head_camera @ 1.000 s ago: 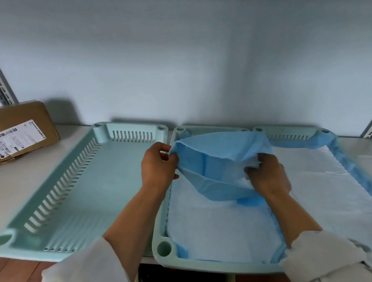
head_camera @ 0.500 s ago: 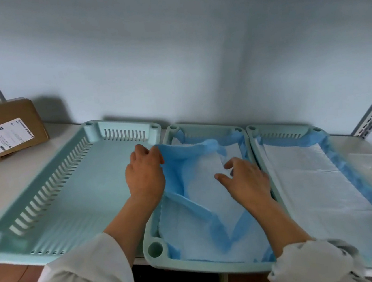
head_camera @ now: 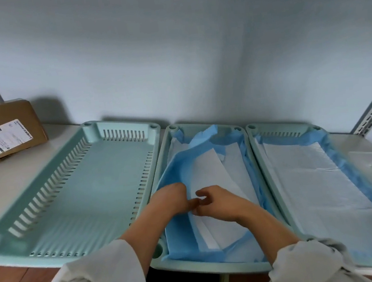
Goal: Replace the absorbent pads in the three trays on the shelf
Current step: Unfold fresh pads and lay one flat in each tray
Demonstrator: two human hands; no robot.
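1. Head view: three pale green trays stand side by side on a white shelf (head_camera: 20,175), long sides touching or nearly so.
2. The left tray (head_camera: 75,201) holds no pad; its slotted walls and bare floor show.
3. The middle tray (head_camera: 219,270) holds a crumpled blue-and-white absorbent pad (head_camera: 210,173), its blue edge folded over and riding up the far and side walls.
4. The left hand (head_camera: 171,201) and right hand (head_camera: 218,203) meet over the near half of this pad, fingers curled, pinching its folded edge; fingertips nearly touch.
5. The right tray (head_camera: 253,132) holds a flat pad (head_camera: 314,183), blue border against its right wall.
6. A labelled brown parcel (head_camera: 3,132) sits far left on the shelf.
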